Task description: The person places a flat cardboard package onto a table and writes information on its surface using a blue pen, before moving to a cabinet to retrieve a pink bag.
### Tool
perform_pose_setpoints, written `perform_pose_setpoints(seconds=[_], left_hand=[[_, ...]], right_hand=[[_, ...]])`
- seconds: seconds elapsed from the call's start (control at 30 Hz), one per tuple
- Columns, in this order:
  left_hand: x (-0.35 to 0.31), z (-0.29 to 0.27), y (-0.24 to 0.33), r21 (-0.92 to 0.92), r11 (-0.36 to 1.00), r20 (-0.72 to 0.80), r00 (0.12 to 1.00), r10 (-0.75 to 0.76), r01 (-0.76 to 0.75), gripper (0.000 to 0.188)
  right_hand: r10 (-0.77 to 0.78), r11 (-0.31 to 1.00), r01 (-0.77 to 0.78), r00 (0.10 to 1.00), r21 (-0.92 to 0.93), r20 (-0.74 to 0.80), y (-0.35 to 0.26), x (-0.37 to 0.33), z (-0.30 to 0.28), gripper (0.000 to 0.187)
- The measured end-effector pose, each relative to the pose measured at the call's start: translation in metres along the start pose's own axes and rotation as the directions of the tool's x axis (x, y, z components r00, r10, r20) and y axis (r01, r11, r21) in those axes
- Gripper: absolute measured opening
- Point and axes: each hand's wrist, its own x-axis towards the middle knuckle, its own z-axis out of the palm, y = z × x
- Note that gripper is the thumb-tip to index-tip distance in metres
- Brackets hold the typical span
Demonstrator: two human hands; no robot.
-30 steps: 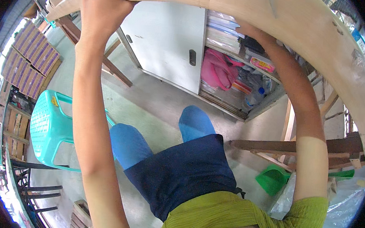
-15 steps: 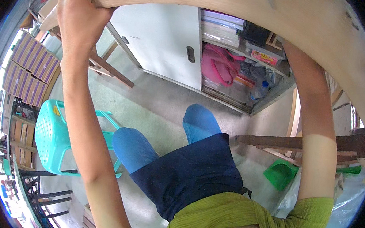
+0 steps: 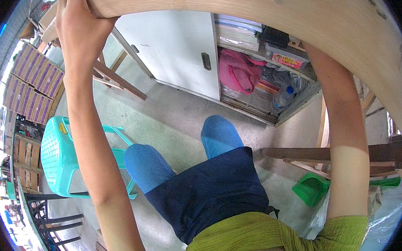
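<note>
A pale wooden board (image 3: 209,1) with visible grain spans the top of the view, its lower edge bowed by the lens. My left hand (image 3: 83,26) is closed round the board's left end, fingers reaching up over it and thumb tucked out of sight. My right forearm (image 3: 336,93) rises behind the board's right part. The board covers my right hand, so its fingers and what they touch cannot be seen.
Beyond the board stands a cabinet with a white sliding door (image 3: 169,48) and shelves holding a pink bag (image 3: 237,70). A turquoise stool (image 3: 59,157) is at left, near stacked cartons (image 3: 34,83). A green dustpan (image 3: 310,189) lies at right by a wooden leg (image 3: 297,153).
The board's lower edge sits slightly lower in the picture, and a mark on it has shifted left. My left hand keeps its grip. The surroundings shift slightly with the view.
</note>
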Motion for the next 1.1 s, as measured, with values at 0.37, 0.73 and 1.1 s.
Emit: perform_pose_setpoints(seconds=[0.37, 0.73, 1.1], left_hand=[[0.001, 0.003, -0.001, -0.010, 1.000, -0.002, 1.000, 0.011, -0.011, 0.063], [-0.001, 0.002, 0.000, -0.050, 0.998, -0.071, 0.997, 0.044, -0.047, 0.065], [-0.002, 0.003, 0.004, -0.086, 0.996, -0.032, 0.999, 0.031, -0.033, 0.062]], right_hand=[[-0.008, 1.000, 0.008, 1.000, 0.005, 0.021, -0.007, 0.001, 0.005, 0.052], [-0.003, 1.000, 0.006, 0.998, -0.031, 0.070, -0.023, 0.009, 0.006, 0.047], [0.090, 0.995, -0.085, 0.989, -0.051, 0.119, -0.036, -0.021, 0.011, 0.043]])
